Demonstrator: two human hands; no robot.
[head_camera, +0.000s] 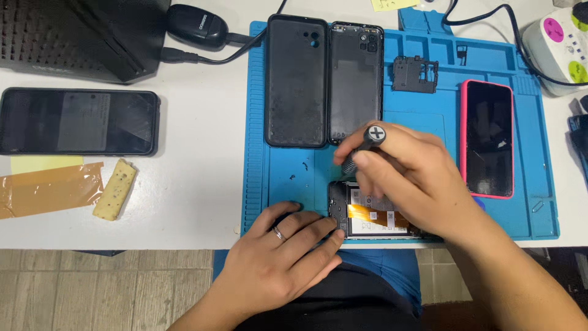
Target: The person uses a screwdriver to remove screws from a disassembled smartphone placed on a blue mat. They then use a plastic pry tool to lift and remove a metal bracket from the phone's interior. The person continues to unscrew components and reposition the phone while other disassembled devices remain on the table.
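Pinching a screwdriver (366, 146) in the right hand (416, 178) over the opened phone (373, 216); left hand (278, 257) presses flat beside it, fingers spread, yellow label just below the grip.

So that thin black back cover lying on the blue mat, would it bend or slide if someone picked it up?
The back cover looks thin and hollow, so probably light and slightly flexible. Lying flat on the blue mat, it likely won't roll, though it may be awkward to lift by its edges.

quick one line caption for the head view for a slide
Right hand turns a screwdriver into an opened phone steadied by the left hand on a blue mat.
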